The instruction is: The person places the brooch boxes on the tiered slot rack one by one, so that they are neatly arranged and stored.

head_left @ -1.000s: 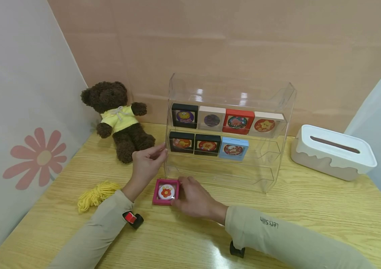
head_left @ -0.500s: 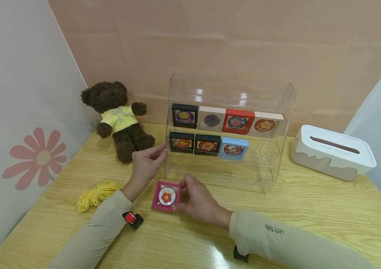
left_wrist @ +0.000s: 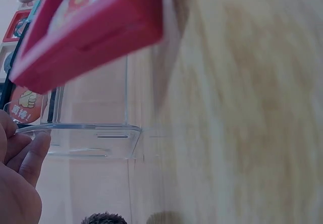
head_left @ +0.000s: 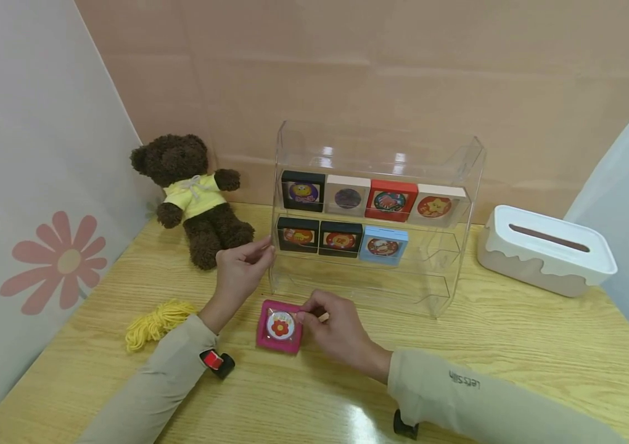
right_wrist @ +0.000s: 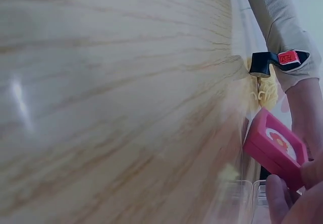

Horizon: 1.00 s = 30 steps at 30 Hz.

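Observation:
My left hand (head_left: 239, 271) pinches the left side edge of a clear acrylic display rack (head_left: 359, 277); the left wrist view shows fingers at the rack's clear edge (left_wrist: 91, 127). In front of the rack's lower left corner, my right hand (head_left: 339, 327) grips a pink square display box (head_left: 263, 339) by its right side. A round white badge (head_left: 281, 325) with a red flower shows inside the box. Both wrist views show the pink box (left_wrist: 108, 45) tilted and raised off the table. Part of my right-hand grip is hidden behind the box.
Several framed badges stand in two rows on the rack, including a red one (head_left: 392, 200) and a light blue one (head_left: 383, 245). A brown teddy bear (head_left: 195, 191) sits left, above a yellow yarn bundle (head_left: 159, 324). A white-topped tissue box (head_left: 547, 250) stands right.
My right hand has drawn the pink box slightly to the right and toward me, turning and raising it. My left hand stays at the rack's edge.

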### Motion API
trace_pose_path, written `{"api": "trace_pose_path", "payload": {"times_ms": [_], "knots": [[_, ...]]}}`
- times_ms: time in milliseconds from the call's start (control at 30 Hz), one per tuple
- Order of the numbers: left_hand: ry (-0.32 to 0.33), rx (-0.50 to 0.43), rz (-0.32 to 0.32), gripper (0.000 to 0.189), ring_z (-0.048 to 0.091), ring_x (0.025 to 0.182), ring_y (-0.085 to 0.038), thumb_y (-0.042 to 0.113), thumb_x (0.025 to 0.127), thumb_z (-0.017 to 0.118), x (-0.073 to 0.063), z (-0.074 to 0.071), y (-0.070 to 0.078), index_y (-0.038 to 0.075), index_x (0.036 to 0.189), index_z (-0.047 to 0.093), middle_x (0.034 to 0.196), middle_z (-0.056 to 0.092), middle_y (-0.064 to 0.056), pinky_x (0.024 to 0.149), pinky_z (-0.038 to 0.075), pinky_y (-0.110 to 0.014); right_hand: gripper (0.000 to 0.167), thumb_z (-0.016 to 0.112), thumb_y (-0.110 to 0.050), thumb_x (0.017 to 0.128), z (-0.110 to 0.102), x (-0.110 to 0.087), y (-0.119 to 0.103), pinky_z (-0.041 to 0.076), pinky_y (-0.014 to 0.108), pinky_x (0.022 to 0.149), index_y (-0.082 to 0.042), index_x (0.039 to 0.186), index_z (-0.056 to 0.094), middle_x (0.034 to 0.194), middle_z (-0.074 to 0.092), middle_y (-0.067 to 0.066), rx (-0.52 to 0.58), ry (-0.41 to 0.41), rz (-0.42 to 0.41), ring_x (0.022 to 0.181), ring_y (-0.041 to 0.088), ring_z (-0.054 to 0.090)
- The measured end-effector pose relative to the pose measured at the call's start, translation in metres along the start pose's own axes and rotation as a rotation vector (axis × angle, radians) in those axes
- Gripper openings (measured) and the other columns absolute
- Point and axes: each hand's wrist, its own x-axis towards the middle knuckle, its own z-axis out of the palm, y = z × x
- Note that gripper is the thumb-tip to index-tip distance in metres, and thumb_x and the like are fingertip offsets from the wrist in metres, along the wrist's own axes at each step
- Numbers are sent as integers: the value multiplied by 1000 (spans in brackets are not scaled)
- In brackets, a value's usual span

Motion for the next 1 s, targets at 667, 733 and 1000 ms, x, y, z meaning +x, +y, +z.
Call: {"api": "trace_pose_path", "payload": {"times_ms": [667,733,1000], "knots": [[-4,-15,-16,17,68,67,-32,-13,81,67,-1,-1,-2,-15,98,68,79,67,-24,61,51,-14,15,71,5,82,-50,-14,5,56,28,55,-8,80,66,90,68,6,-26,171,-137,79,21,66],[-5,-17,-14,17,68,68,-33,-13,81,67,-1,-1,-2,-15,98,68,79,67,-25,61,51,-14,17,71,7,81,-57,-15,6,56,28,55,-9,79,66,90,68,6,-30,192,-155,79,22,67],[-6,-19,-25,17,68,67,-33,-13,81,67,-2,-1,-1,-15,98,68,79,67,-24,61,51,-14,18,68,14,79,-93,-19,9,55,24,60,-3,81,66,90,68,9,-56,301,-188,82,19,66]]}}
